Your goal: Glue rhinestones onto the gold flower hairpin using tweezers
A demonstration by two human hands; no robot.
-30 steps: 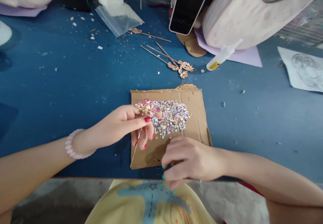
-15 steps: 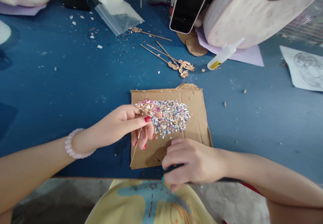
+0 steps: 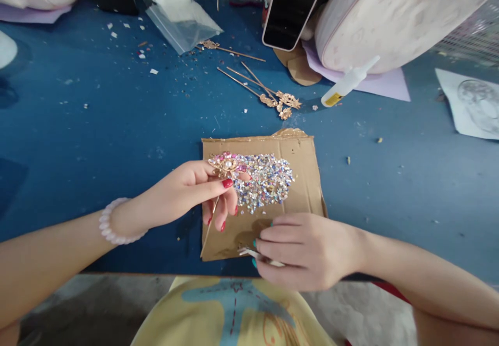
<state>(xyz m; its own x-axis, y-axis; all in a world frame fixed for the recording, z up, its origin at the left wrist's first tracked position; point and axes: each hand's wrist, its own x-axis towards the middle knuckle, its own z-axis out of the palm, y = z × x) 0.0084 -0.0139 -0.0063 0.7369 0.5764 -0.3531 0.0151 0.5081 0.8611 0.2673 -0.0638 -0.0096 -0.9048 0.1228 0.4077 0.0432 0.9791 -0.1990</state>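
Note:
My left hand (image 3: pixel 191 193) pinches a gold hairpin (image 3: pixel 225 166) by its stem, just under its flower head set with pink stones and a pearl. The flower head hovers over the left end of a heap of small rhinestones (image 3: pixel 267 180) spread on a piece of brown cardboard (image 3: pixel 307 193). My right hand (image 3: pixel 306 250) is curled at the cardboard's near edge, its fingers closed on a small whitish thing (image 3: pixel 249 253) that pokes out to the left and that I cannot name.
Several bare gold hairpins (image 3: pixel 273 95) lie beyond the cardboard on the blue table (image 3: pixel 97 128). A glue bottle (image 3: pixel 345 85), a dark phone (image 3: pixel 290 8), a pale pink bag (image 3: pixel 382 18), a plastic bag (image 3: pixel 181 21) and a printed sheet (image 3: pixel 471 104) crowd the far side.
My right hand has turned and closed its fingers, and a small whitish thing now shows at its fingertips. My left hand and the hairpin have stayed put.

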